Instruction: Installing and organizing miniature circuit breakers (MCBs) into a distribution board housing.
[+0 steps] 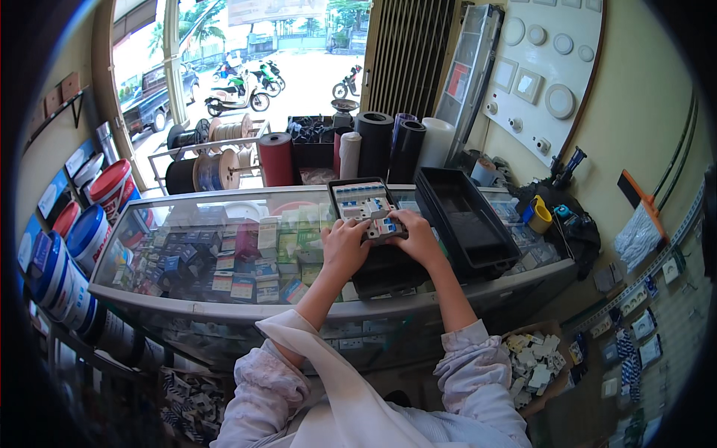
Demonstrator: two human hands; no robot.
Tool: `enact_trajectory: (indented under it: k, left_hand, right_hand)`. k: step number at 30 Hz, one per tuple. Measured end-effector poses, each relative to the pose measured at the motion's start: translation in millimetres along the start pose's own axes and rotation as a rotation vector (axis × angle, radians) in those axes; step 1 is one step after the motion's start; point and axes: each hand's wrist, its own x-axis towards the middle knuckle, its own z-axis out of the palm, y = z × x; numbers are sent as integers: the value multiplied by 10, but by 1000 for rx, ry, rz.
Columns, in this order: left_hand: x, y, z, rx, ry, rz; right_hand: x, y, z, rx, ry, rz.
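Note:
A black tray (332, 200) rests on the glass counter in front of me, with rows of white circuit breakers (358, 191) with blue switches in its far part. At the tray's near half, my left hand (346, 245) and my right hand (415, 239) face each other with fingers curled. Between them is a small white-and-grey circuit breaker (386, 225) with blue switches, gripped from both sides. Its lower side is partly covered by my fingers. The near end of the tray, below my hands, looks dark.
Stacked black trays (467, 224) stand right of my hands. Small boxes (243, 287) fill the glass display counter (187, 299). Behind it stand upright rolls (373, 145) and cable spools (216, 170). Paint buckets (89, 231) line the left; a box of white parts (534, 366) sits low right.

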Motion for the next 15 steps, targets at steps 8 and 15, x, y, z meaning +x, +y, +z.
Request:
enact_trajectory:
  k: [8, 15]
  left_hand:
    - [-131, -32, -58, -597, -143, -29]
    - [-120, 141, 37, -725, -358, 116]
  right_hand:
    - [-65, -537, -254, -94, -50, 247]
    - [-81, -700, 45, -431, 57, 503]
